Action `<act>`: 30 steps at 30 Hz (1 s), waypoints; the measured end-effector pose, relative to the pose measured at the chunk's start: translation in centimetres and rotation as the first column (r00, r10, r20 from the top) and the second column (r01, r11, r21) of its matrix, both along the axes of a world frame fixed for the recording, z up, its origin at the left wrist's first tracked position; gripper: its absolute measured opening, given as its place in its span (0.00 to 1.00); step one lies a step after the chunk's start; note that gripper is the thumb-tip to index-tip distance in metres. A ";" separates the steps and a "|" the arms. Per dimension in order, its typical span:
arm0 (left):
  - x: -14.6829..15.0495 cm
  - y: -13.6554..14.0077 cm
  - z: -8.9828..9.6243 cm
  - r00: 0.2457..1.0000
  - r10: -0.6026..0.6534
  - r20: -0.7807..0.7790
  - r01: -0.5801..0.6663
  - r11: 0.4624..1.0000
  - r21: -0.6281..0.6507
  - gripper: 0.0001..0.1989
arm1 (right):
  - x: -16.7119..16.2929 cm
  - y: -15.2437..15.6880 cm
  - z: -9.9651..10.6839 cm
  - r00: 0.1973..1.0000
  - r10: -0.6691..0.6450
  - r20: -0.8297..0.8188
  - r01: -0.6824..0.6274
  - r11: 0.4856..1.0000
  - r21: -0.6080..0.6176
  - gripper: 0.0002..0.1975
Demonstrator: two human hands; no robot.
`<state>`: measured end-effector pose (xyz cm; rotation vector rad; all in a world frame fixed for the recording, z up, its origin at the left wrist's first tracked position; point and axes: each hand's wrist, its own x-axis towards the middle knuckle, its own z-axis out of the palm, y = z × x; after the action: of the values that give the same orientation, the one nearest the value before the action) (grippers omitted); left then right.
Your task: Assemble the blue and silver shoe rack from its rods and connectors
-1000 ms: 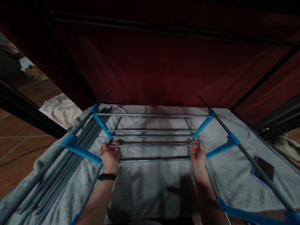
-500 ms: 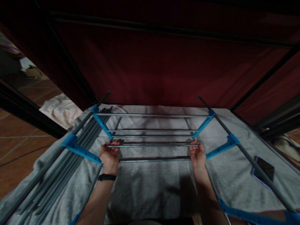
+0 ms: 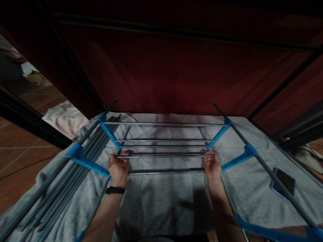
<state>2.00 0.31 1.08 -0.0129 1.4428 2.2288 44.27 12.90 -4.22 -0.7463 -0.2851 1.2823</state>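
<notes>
A loose grey metal tube (image 3: 166, 156) spans between my two hands, level across the rack. My left hand (image 3: 118, 169), with a black band on the wrist, has its fingers around the tube's left end. At the right end, my right hand (image 3: 212, 166) grips the same tube between thumb and fingers, palm up. Around them lies a rack frame of grey tubes with blue plastic brackets (image 3: 248, 153). A fixed crossbar (image 3: 164, 172) runs just below the held tube, partly hidden by both hands. Beyond it, further crossbars (image 3: 164, 124) join the far brackets.
Several loose grey tubes (image 3: 75, 174) lie bundled on the left of the grey blanket (image 3: 161, 201). A phone (image 3: 282, 185) rests at the right, partly behind a side tube. A dark red panel (image 3: 176, 74) stands behind; striped cloth (image 3: 65, 117) lies on the tiled floor at left.
The held tube's left end has shifted slightly to the right in my left hand. Both hands stay almost in place, and the rack has not moved.
</notes>
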 end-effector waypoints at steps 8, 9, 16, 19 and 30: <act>-0.3 0.0 -0.4 1.000 -0.006 -0.009 0.006 1.000 -0.008 0.14 | 0.0 0.2 -0.1 1.000 -0.022 -0.008 0.022 1.000 -0.019 0.06; -0.4 0.0 -0.5 1.000 -0.009 -0.004 0.009 1.000 -0.007 0.14 | 0.0 0.2 -0.1 1.000 -0.021 -0.004 0.021 1.000 -0.019 0.06; -0.7 -0.3 -0.4 0.996 -0.050 0.075 0.049 0.999 0.017 0.14 | 0.1 0.2 -0.3 1.000 -0.009 0.023 0.010 1.000 -0.015 0.08; -0.6 -0.3 -0.3 0.996 -0.044 0.074 0.043 0.999 0.017 0.11 | 0.1 0.2 -0.4 1.000 -0.007 0.021 0.007 1.000 -0.002 0.08; -0.2 0.1 -0.2 1.000 0.001 0.005 -0.001 1.000 -0.001 0.12 | 0.1 -0.1 0.1 0.999 -0.004 -0.036 0.004 1.000 0.008 0.03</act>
<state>1.82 0.40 0.89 -0.0201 1.4413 2.2276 44.40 12.84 -4.07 -0.7165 -0.2595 1.2891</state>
